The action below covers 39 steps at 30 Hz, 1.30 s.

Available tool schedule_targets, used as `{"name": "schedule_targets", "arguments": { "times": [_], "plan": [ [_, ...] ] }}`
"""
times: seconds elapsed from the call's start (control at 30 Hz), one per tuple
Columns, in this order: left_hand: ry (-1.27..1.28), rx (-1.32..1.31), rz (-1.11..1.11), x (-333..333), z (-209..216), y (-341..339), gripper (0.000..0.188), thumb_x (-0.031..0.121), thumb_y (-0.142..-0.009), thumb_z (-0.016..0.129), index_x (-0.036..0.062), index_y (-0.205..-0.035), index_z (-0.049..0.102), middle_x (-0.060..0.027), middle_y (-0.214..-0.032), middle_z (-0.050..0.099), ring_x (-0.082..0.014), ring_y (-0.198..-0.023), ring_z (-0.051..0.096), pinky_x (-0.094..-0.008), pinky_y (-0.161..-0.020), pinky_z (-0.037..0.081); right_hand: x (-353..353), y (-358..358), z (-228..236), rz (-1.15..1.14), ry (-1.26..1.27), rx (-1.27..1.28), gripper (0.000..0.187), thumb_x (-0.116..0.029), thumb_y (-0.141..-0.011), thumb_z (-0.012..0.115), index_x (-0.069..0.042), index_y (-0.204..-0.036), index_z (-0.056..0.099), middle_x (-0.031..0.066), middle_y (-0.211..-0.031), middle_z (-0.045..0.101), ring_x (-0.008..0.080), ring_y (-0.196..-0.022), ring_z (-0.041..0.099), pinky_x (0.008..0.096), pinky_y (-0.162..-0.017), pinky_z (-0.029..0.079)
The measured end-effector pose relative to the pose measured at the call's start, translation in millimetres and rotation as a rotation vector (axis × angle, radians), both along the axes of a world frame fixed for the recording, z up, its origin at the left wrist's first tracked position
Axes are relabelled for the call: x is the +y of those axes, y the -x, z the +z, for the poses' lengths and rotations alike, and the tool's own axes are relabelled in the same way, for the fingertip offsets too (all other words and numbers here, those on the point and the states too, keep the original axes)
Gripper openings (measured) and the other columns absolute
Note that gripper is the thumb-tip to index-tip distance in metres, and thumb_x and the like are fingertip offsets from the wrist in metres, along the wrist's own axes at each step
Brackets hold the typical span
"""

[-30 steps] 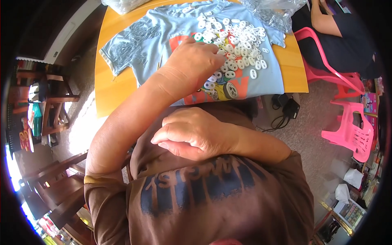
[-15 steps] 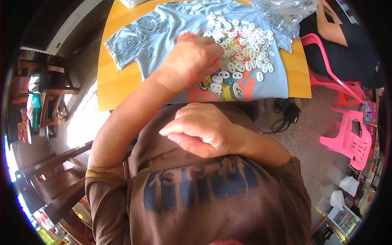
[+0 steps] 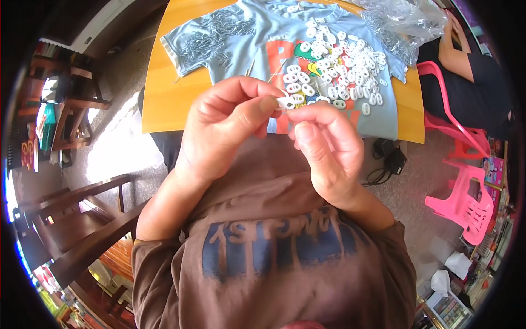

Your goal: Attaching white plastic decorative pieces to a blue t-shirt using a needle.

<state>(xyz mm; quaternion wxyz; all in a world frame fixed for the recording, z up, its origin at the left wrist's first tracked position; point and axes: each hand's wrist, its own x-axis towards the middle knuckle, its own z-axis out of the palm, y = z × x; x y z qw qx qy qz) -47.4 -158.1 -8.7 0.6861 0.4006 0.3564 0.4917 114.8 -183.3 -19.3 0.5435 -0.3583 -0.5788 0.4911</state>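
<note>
My left hand (image 3: 222, 123) pinches a small white two-hole cord stopper (image 3: 285, 103) between thumb and forefinger, over the near edge of the table. Beside it is my right hand (image 3: 331, 148), its fingers curled and its forefinger tip at the stopper's right end. Whatever its fingertips may hold is too small to make out. Beyond the hands, many similar white cord stoppers (image 3: 350, 68) lie loose on a light blue T-shirt (image 3: 230, 68) with a colourful print. Thin metal-looking pins (image 3: 278, 71) show just above my left fingers.
Small grey slender pieces (image 3: 211, 41) are heaped on the shirt's left sleeve. Clear plastic bags (image 3: 405, 24) lie at the far right of the yellow table (image 3: 159, 112). Another person's arm (image 3: 455, 57) rests by a pink chair (image 3: 446, 96). A dark wooden chair (image 3: 82, 219) stands left.
My left hand has drawn back from the stoppers with one in its pinch. My right hand has risen from my lap and turned to meet it.
</note>
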Motion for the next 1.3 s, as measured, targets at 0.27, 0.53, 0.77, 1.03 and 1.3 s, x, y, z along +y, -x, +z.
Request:
{"name": "schedule_targets", "arguments": {
  "times": [0.27, 0.53, 0.77, 1.03, 1.3],
  "plan": [
    [-1.051, 0.829, 0.315, 12, -7, 3, 0.026, -0.005, -0.062, 0.066, 0.0044, -0.086, 0.061, -0.0046, -0.072, 0.06, -0.017, -0.061, 0.056, -0.0266, -0.056, 0.043, 14, 7, 2, 0.137, 0.297, 0.216, 0.014, -0.014, -0.089, 0.055, 0.0, -0.092, 0.057, -0.0025, -0.077, 0.054, 0.0014, -0.065, 0.043, 0.0153, -0.059, 0.036],
    [-1.392, 0.869, 0.423, 30, -19, 16, 0.035, 0.001, -0.057, 0.069, 0.0033, -0.091, 0.061, -0.0022, -0.074, 0.059, -0.0145, -0.06, 0.053, -0.0257, -0.054, 0.04, 38, 6, 12, 0.255, 0.551, 0.217, 0.02, -0.022, -0.089, 0.055, -0.002, -0.091, 0.059, 0.0002, -0.075, 0.058, 0.0047, -0.064, 0.048, 0.0179, -0.057, 0.04],
    [-1.258, 0.78, 0.388, 39, -23, 18, 0.032, -0.003, -0.058, 0.067, 0.0015, -0.089, 0.061, -0.0052, -0.079, 0.059, -0.0162, -0.061, 0.054, -0.0258, -0.054, 0.042, 62, 8, 21, 0.306, 0.7, 0.178, 0.019, -0.02, -0.09, 0.053, -0.002, -0.092, 0.058, 0.0009, -0.076, 0.058, 0.0047, -0.066, 0.049, 0.0181, -0.059, 0.041],
    [-0.6, 0.506, 0.148, 56, -22, 15, 0.018, 0.001, -0.073, 0.066, -0.0012, -0.09, 0.061, -0.0099, -0.08, 0.059, -0.0193, -0.066, 0.057, -0.0276, -0.058, 0.045, 90, 5, 15, 0.313, 0.612, 0.051, 0.014, -0.015, -0.089, 0.055, -0.001, -0.092, 0.057, -0.0039, -0.071, 0.053, -0.0002, -0.059, 0.043, 0.015, -0.05, 0.035],
    [-0.601, 0.601, 0.04, 88, -12, 11, 0.02, -0.003, -0.072, 0.065, -0.0011, -0.092, 0.062, -0.009, -0.079, 0.06, -0.0215, -0.072, 0.058, -0.0307, -0.061, 0.046, 121, -13, 12, 0.317, 0.574, 0.151, 0.012, -0.01, -0.089, 0.053, 0.002, -0.094, 0.055, -0.0004, -0.076, 0.053, 0.0018, -0.065, 0.046, 0.0171, -0.056, 0.04]
  ]
}}
